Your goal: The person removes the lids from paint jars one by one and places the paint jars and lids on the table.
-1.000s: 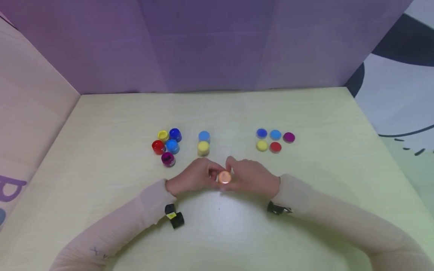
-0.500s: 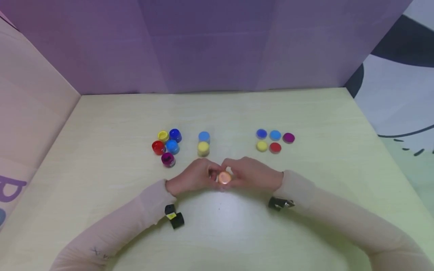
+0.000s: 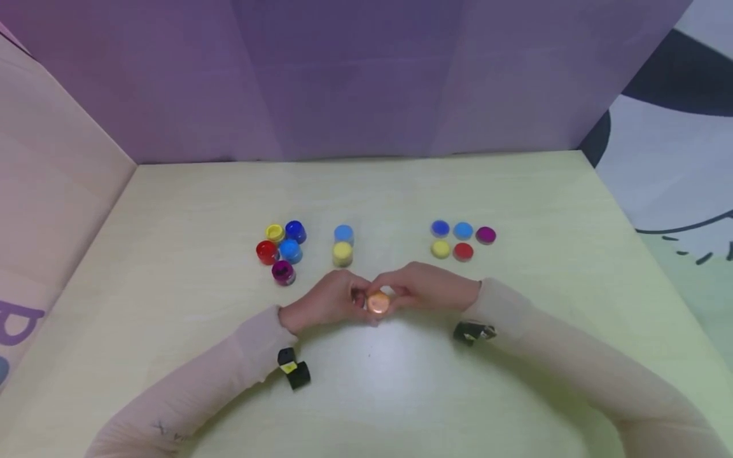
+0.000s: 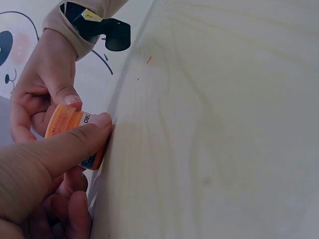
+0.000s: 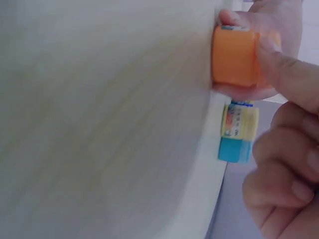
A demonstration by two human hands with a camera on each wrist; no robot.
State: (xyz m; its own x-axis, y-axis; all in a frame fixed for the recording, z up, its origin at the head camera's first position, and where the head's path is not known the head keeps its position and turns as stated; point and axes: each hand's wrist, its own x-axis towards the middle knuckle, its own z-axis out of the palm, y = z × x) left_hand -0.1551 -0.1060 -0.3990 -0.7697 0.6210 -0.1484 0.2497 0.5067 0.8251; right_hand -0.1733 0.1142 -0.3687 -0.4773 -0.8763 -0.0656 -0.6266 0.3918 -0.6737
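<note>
The orange pot (image 3: 378,302) stood upright on the counter (image 3: 515,394), lid up, just nearer the person than the yellow pot (image 3: 342,253). The left hand (image 3: 326,299) gripped its body; the right hand (image 3: 426,287) pinched its lid, fingers (image 4: 64,97) curled. Bare counter lay open nearer the person, behind the orange pot.

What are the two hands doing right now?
Left hand: grips the orange pot.
Right hand: pinches the same pot's lid.
</note>
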